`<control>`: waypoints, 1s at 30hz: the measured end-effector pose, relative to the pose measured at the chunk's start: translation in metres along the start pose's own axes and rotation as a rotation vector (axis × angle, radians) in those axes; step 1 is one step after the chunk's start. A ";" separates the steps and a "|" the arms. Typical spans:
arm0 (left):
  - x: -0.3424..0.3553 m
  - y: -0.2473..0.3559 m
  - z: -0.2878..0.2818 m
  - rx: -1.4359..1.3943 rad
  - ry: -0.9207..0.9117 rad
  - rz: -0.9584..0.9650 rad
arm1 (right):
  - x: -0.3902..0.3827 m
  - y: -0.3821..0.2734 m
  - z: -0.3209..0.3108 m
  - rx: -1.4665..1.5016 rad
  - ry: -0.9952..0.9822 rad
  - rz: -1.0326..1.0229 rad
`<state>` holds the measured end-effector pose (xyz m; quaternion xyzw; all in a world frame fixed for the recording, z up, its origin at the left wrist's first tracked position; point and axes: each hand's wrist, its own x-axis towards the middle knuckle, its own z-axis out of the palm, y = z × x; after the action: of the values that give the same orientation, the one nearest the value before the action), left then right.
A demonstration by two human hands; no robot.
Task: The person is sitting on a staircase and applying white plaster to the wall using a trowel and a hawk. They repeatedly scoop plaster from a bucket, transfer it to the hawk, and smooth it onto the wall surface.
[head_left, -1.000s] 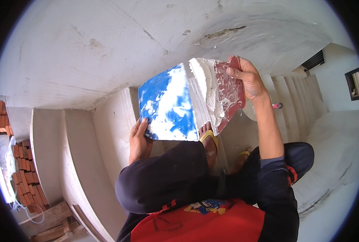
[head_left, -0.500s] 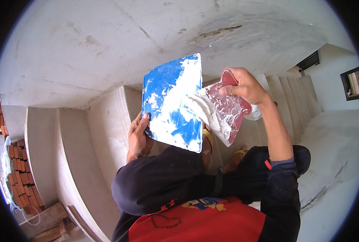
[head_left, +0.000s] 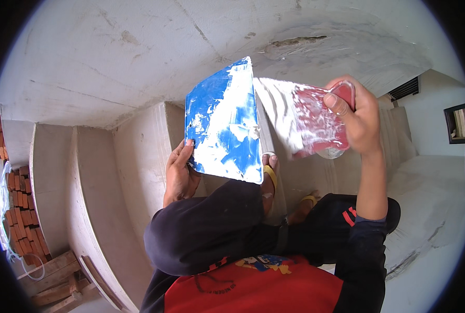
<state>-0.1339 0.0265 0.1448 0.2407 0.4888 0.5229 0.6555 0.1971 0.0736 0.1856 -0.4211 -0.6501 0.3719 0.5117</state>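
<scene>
Since the earlier frame the blue plastic board (head_left: 226, 121) has turned more upright and edge-on toward the red scraper (head_left: 316, 117), and the right hand (head_left: 358, 117) has come lower and closer to it. Nearest to the camera are the dark sleeves and the red shirt of the person, with bent knees in dark trousers. Above them the left hand (head_left: 179, 175) has its grip closed on the lower left corner of the board, which is smeared with white putty. Just beside it on the right, the right hand is clenched on the handle of the scraper, whose wide blade is coated white and touches the right edge of the board. Below, a foot in a yellow sandal (head_left: 270, 175) stands on pale concrete stairs (head_left: 138, 151). Far to the left lies a stack of red bricks (head_left: 21, 219).
</scene>
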 end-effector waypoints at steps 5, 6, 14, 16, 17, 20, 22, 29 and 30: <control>0.001 -0.001 -0.006 -0.024 0.013 0.025 | 0.003 -0.013 0.038 -0.281 0.132 -0.342; 0.001 -0.001 -0.008 -0.024 0.021 0.036 | 0.002 -0.013 0.041 -0.246 0.128 -0.277; 0.000 0.007 -0.006 0.016 -0.147 -0.029 | 0.043 0.033 0.002 0.337 -0.220 0.222; -0.002 0.007 -0.003 0.032 -0.188 -0.020 | 0.041 0.034 0.013 0.256 -0.234 0.190; -0.004 0.007 -0.002 0.045 -0.180 0.005 | 0.037 0.031 0.014 0.185 -0.252 0.198; -0.007 0.004 -0.005 0.039 -0.124 0.079 | 0.031 0.027 0.010 0.092 -0.367 0.181; -0.006 0.002 -0.009 0.023 -0.088 0.104 | 0.030 0.029 0.005 -0.006 -0.357 0.156; -0.003 0.003 -0.009 -0.025 0.038 0.109 | 0.011 0.024 -0.011 0.059 -0.107 0.215; -0.003 0.001 -0.010 -0.029 0.031 0.117 | 0.007 0.018 -0.010 0.160 -0.006 0.223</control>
<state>-0.1433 0.0222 0.1426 0.2514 0.4764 0.5710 0.6195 0.2092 0.0875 0.1740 -0.4474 -0.5688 0.4784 0.4974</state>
